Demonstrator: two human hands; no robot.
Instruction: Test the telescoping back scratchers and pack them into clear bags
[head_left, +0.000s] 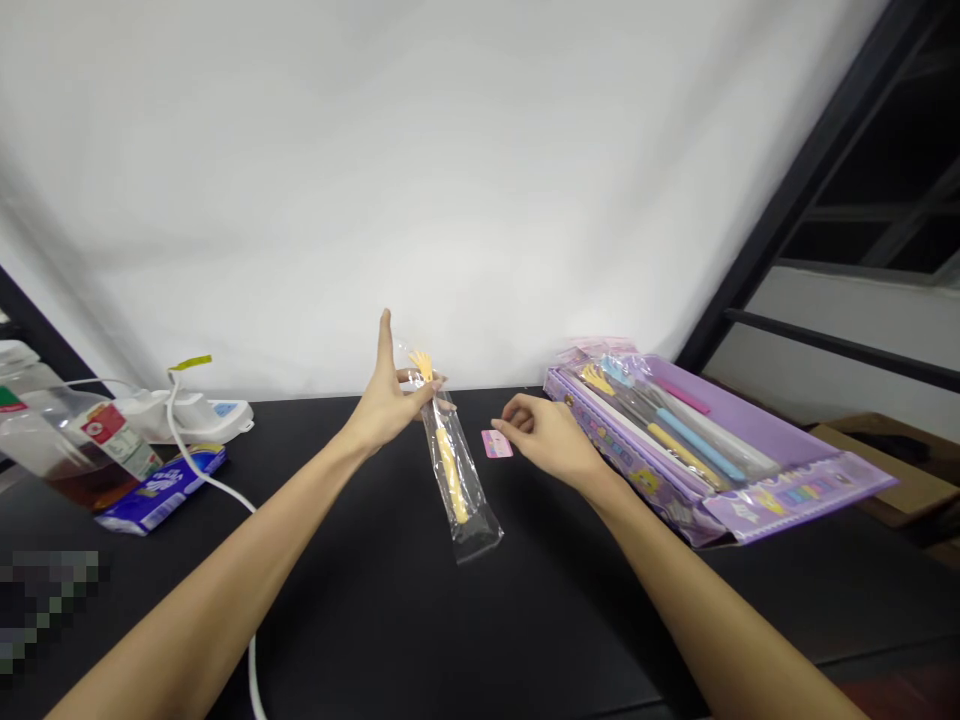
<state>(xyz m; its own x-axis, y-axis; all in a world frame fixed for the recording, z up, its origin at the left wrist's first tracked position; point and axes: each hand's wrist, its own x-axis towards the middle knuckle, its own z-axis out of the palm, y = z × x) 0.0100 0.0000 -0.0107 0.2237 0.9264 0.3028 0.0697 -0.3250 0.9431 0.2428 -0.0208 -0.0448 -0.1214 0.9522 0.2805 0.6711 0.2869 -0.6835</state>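
My left hand point(394, 398) pinches the upper part of a clear plastic sleeve with a yellow back scratcher point(450, 475) inside. The scratcher's small hand-shaped head points up and away, its handle slanting down toward me. The sleeve's lower end hangs loose past the handle. To the right, my right hand point(544, 432) has its thumb and fingertips closed on the edge of a small pink printed card point(496, 444). Beside that hand stands a purple display box point(750, 408) holding several wrapped back scratchers point(675, 430) in yellow, blue and other colours.
On the left are a bottle of dark liquid point(82, 480), a blue packet point(165, 490) and a white power strip point(232, 418). A white cable point(202, 470) runs across the black table point(360, 620). Behind is a white wall point(450, 200); a cardboard box point(885, 450) lies at right.
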